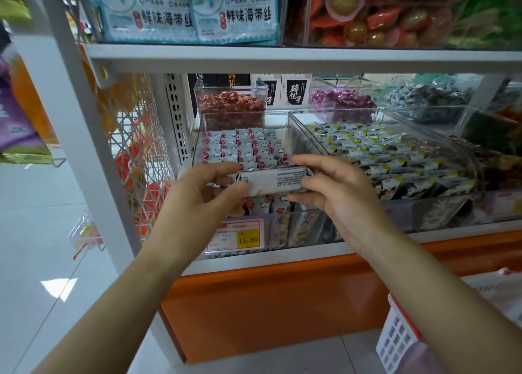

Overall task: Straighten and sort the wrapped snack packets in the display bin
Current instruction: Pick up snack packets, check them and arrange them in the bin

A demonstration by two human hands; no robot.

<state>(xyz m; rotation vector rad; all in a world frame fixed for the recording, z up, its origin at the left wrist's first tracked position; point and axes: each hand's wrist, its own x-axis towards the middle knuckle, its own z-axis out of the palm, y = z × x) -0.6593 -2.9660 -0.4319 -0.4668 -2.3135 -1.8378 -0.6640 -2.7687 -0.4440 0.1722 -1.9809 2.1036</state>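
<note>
While the left hand (203, 193) pinches its left end and the right hand (339, 198) its right, the snack packet (275, 180) lies crosswise, long axis left-to-right, printed back up, above the display bin (308, 224) front

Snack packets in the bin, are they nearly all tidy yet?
Partly. The back rows already stand in neat lines in the bin. The left hand and right hand hold one packet above the front. The front packets under it look jumbled.
</note>
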